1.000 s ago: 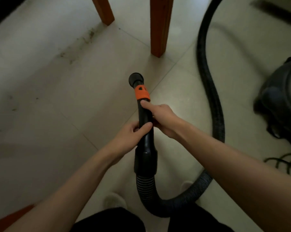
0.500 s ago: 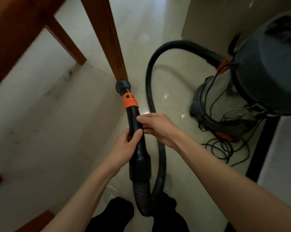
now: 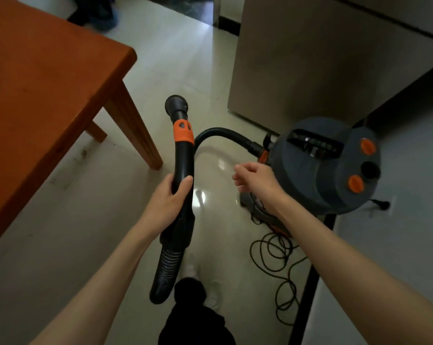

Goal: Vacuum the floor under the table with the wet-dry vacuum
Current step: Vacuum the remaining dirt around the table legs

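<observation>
Dim indoor light; daylight from doorway (image 3: 185,11) at top; glare spot on floor (image 3: 200,196); wide-angle edge distortion; mild softness.

You stand on a pale, glossy tiled floor (image 3: 175,58) that mirrors a bright spot of light near its middle. To one side is an orange-brown wooden table (image 3: 36,83); 2 of its legs show, the nearer one (image 3: 133,130) slanting down to the tiles. Dark specks of dirt (image 3: 82,154) lie on the floor beneath it. Ahead rises a tall beige cabinet (image 3: 297,58). A dark doorway (image 3: 185,6) opens at the far end. A grey wall (image 3: 409,158) carries a socket with a black plug (image 3: 382,204).
</observation>
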